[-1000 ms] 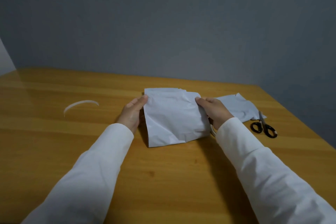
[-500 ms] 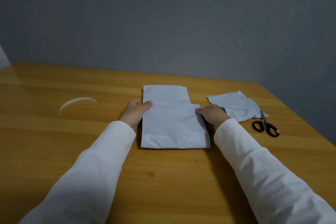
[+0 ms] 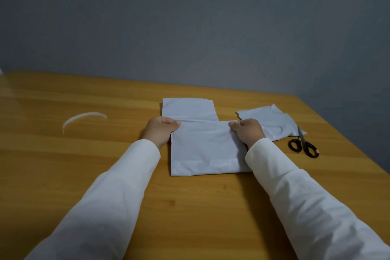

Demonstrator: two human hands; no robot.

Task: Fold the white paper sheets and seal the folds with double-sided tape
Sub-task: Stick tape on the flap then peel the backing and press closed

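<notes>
Both hands (image 3: 161,131) (image 3: 248,131) pinching folded sheet (image 3: 205,145) at flap's 2 corners; press flap flat on worktop (image 3: 105,175), edges aligned.

Two paper sheets (image 3: 206,145) (image 3: 272,121), one scissors (image 3: 304,145), one strip (image 3: 83,118).

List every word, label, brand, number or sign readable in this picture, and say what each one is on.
None: no readable text in this view.
Folded white paper sheet under both hands: blank.
Second white sheet to its right: blank, creases only.
Scissors: black handles, with a small pale patch at the near handle too small to read as a label.
Curved white strip on the wooden table: no print.
</notes>
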